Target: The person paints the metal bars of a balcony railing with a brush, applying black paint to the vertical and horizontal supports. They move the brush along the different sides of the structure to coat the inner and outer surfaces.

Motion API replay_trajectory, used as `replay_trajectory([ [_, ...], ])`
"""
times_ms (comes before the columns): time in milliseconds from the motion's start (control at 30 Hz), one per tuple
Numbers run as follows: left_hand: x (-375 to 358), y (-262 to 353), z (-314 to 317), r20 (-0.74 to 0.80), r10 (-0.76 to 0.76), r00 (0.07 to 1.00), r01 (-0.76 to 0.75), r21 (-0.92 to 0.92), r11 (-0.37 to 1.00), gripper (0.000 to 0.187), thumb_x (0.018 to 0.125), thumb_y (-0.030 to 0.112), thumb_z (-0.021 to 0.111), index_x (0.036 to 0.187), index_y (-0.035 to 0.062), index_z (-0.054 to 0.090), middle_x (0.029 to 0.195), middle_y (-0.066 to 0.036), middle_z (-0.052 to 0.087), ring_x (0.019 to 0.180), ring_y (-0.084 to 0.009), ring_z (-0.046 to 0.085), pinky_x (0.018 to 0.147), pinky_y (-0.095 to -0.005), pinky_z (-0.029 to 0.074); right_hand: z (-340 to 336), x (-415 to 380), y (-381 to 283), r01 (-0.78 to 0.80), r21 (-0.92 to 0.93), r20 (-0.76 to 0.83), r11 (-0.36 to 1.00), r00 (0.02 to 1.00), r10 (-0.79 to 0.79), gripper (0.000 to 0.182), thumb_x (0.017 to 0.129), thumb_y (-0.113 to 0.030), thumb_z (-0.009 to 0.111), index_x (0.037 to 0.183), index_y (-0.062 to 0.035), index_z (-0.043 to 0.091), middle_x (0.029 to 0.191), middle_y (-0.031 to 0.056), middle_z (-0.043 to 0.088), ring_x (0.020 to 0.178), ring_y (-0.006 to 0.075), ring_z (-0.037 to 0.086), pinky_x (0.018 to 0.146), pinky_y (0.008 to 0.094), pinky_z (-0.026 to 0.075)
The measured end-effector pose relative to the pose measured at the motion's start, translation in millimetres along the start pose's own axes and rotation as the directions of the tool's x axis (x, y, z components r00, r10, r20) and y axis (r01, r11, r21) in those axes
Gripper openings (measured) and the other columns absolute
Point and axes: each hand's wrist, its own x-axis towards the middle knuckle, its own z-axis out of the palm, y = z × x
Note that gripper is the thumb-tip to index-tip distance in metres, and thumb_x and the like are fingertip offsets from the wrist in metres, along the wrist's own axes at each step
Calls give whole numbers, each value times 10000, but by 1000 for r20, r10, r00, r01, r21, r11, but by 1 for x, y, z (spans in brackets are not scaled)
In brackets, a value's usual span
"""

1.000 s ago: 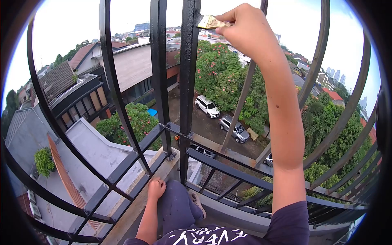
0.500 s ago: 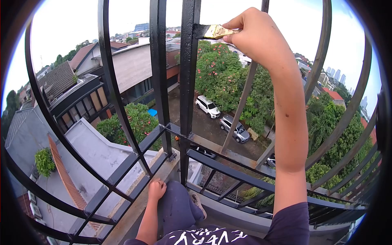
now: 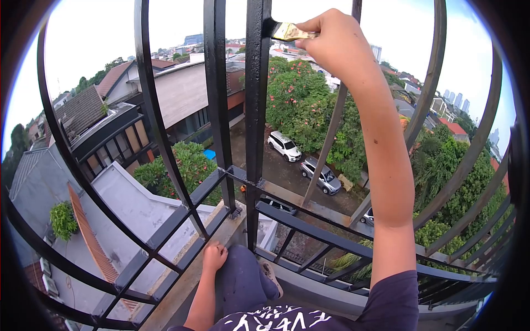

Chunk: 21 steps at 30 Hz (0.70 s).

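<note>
My right hand is raised high, its fingers pinched round the handle of a paintbrush. The dark bristles press against the right side of a thick black post, whose surface looks glossy and wet. Low down, my left hand rests on the concrete ledge beside the bottom rail and my knee. Its fingers are curled in, and the palm side is hidden.
Glossy black bars stand on the left; duller brown-grey bars stand on the right. A lower black rail runs rightward. Beyond and far below are parked cars, trees and roofs.
My right hand has slid the brush a little way up the post, and its bristles now bend against the metal. The view has shifted slightly; my left hand stays on the ledge.
</note>
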Motion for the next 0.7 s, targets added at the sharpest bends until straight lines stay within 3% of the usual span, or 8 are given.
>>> replay_trajectory([
  [33,0,-1,0,-6,9,1000,-9,-2,1000,183,804,165,685,726,0,681,776,-153,608,776,-370,627,741,-466,522,3,-1,-1,21,31,86,999,996,-24,303,782,-105,676,1056,-70,800,914,183,757,850,312,747,843,414,592],
  [133,2,1,-1,-9,20,1000,-20,-12,1000,179,800,161,686,728,-2,680,774,-152,605,779,-371,624,745,-465,521,-22,-2,1,-23,-5,262,1000,965,23,366,826,-163,794,1177,-66,760,822,156,752,713,214,708,708,360,534],
  [267,0,1,-1,11,-14,1000,14,-28,1000,177,796,159,687,730,-5,679,770,-151,602,782,-370,622,749,-462,520,3,-4,-6,-60,-75,-163,995,986,47,318,807,-154,799,1105,-43,783,846,183,752,738,243,724,734,381,556],
  [400,0,-3,0,6,11,1000,-11,-18,1000,175,800,158,685,734,-4,681,771,-151,601,782,-368,624,748,-461,519,-7,-4,-19,30,-111,427,993,904,20,325,834,-140,776,1133,-12,762,895,225,747,791,286,734,787,414,568],
  [433,0,-4,1,-8,31,999,-31,-12,999,177,804,162,686,740,-3,685,772,-151,602,792,-366,625,746,-460,519,-8,-5,-19,-57,-80,422,995,903,85,305,842,-136,770,1118,-5,764,894,230,745,794,278,734,786,411,566],
  [533,-1,-4,1,19,-9,1000,10,-46,999,181,809,166,685,742,-3,687,772,-153,601,798,-365,626,748,-458,520,-3,-11,-16,-123,-20,95,992,988,124,284,833,-127,773,1088,-1,774,879,219,749,769,266,728,770,403,559],
  [633,-1,-4,0,13,12,1000,-12,-36,999,185,810,170,687,739,-1,686,769,-152,600,792,-366,625,750,-458,521,-3,-4,-18,-50,2,139,999,989,49,289,834,-119,767,1099,-5,773,865,202,753,756,259,730,766,383,560],
  [700,-1,-5,-1,7,30,1000,-30,-20,999,185,811,171,686,736,1,686,766,-151,598,785,-366,625,751,-458,522,-21,-1,-19,-7,20,292,1000,956,1,300,836,-116,760,1117,-13,769,855,192,755,744,255,728,766,371,560],
])
